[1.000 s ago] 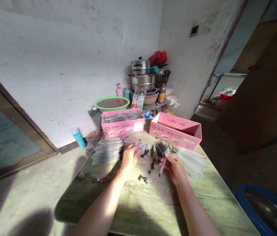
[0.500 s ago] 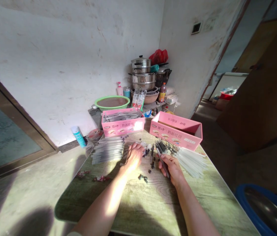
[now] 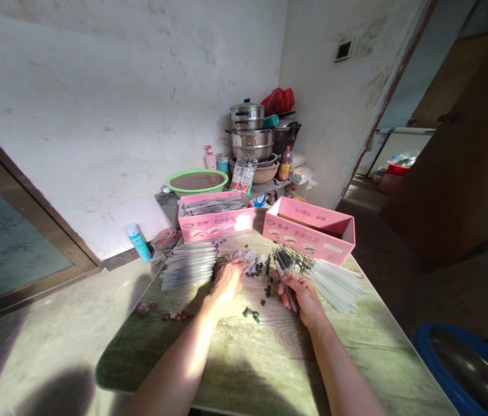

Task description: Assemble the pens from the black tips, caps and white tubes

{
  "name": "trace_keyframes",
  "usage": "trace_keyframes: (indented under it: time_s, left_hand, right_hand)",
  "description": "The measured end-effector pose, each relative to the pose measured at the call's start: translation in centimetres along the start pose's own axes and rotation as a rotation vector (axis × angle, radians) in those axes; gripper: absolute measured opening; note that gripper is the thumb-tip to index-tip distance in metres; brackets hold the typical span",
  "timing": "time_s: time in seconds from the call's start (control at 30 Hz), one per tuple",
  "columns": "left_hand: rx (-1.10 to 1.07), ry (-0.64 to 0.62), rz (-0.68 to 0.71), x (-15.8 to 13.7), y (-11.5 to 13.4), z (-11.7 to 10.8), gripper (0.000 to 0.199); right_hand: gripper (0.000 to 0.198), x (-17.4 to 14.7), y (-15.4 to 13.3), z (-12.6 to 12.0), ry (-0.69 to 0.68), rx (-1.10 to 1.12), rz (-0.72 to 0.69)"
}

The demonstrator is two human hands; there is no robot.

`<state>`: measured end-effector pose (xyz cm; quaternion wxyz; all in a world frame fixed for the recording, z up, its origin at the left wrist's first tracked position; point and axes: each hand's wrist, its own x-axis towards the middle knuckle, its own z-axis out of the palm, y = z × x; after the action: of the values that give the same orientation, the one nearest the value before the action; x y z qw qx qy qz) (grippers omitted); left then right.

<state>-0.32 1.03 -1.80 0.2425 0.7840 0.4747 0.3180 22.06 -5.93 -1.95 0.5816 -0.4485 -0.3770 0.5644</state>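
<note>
My right hand [image 3: 306, 296] is closed around a dark, slim pen-like stick [image 3: 286, 284], tilted with its upper end toward the boxes. My left hand [image 3: 227, 279] rests low over the table, fingers bent together at the edge of a pile of small whitish pieces [image 3: 250, 261]; whatever is between its fingertips is hidden. Small black caps [image 3: 251, 314] lie scattered between the hands. Left of my left hand is a row of clear grey pen-like tubes [image 3: 189, 267]. Beyond my right hand, thin white sticks with black ends [image 3: 334, 284] are fanned out.
A pink box [image 3: 215, 226] full of similar tubes stands at the table's back, and another pink box [image 3: 308, 232] beside it. Behind them are a green-rimmed basin [image 3: 197, 189] and stacked steel pots [image 3: 250, 138]. A blue tub [image 3: 464, 370] is by the right edge.
My left hand has drawn back slightly left, showing more of the whitish pile, and its fingers have come together. The right hand and its stick stay nearly still.
</note>
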Motion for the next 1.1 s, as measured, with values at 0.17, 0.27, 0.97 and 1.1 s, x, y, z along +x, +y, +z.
trace_keyframes:
  time_s: [0.17,0.27,0.97,1.1]
  left_hand:
    - [-0.107,0.061,0.054,0.1,0.2,0.6,0.040]
    - [-0.304,0.064,-0.048,0.3,0.7,0.9,0.043]
    - [-0.955,-0.056,-0.224,0.1,1.5,0.8,0.038]
    - [-0.949,-0.047,-0.242,0.1,1.5,0.8,0.039]
  right_hand:
    - [0.039,0.0,0.1,0.1,-0.010,0.002,-0.002]
    - [0.041,-0.1,0.1,0.1,-0.027,-0.016,-0.016]
    - [0.040,-0.5,0.1,0.7,-0.185,-0.228,0.037]
    - [0.038,-0.4,0.2,0.6,-0.187,-0.229,0.031]
